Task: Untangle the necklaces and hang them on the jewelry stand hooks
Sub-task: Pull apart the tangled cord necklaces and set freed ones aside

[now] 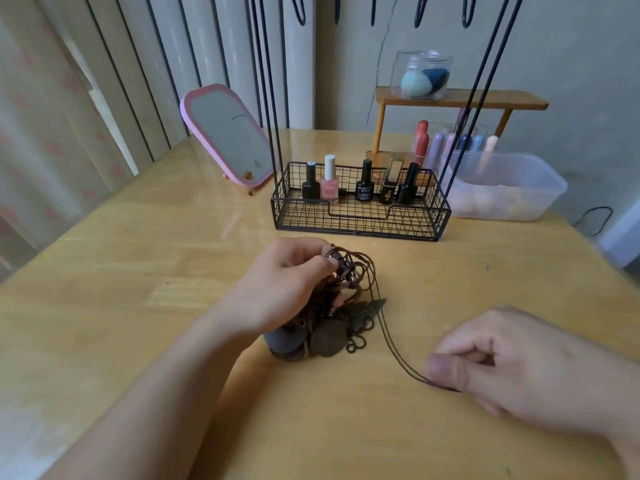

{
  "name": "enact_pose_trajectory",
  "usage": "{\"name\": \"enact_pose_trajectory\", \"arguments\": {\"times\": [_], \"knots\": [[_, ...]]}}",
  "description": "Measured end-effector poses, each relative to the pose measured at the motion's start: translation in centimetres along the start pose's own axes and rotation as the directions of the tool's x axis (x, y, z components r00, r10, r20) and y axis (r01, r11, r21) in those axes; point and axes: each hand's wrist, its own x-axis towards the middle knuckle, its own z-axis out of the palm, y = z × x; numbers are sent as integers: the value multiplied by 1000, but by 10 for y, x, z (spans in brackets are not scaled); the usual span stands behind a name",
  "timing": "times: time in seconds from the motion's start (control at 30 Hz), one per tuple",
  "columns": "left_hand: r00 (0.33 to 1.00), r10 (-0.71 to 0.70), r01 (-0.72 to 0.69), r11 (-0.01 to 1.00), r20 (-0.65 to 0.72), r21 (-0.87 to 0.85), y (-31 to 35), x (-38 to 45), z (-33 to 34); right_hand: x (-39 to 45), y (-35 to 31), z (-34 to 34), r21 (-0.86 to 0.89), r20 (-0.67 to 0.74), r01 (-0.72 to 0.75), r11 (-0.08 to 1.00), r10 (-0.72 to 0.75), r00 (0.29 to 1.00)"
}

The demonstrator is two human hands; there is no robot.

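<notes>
1. Brown cords make up the tangle of necklaces [341,292] at the centre of the frame, on the wooden table [138,271]; dark flat pendants [329,337] lie at its lower edge.
2. One thin cord [394,344] runs from the tangle diagonally towards the lower right.
3. The left hand [287,282] grips the top of the tangle, fingers curled round it.
4. The right hand [512,362], well apart at lower right, pinches the cord's far end.
5. The jewelry stand [360,209] sits above centre; its hooks [420,12] are cut off by the top edge.
6. Individual strands in the tangle are hard to tell apart.
</notes>
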Motion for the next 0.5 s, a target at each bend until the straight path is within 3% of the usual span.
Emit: {"name": "enact_pose_trajectory", "arguments": {"times": [0.1, 0.2, 0.27, 0.4, 0.5], "knots": [[995, 68, -60, 993, 73, -101, -2, 1, -1, 6, -4, 9, -185, -334, -20, 983, -44, 942], [987, 127, -106, 975, 98, -193, -4, 2, -3, 14, -13, 19, 19, -674, 200, 980, -135, 726], [978, 164, -127, 958, 125, -259, -5, 2, -5, 19, -22, 27, 184, -738, 288, 940, -62, 672], [955, 240, -172, 928, 175, -329, -5, 1, -7, 28, -26, 39, 351, -677, 274, 896, 41, 735], [950, 253, -176, 919, 184, -352, -6, 1, -6, 33, -22, 42, 345, -702, 271, 899, 56, 710]]}}
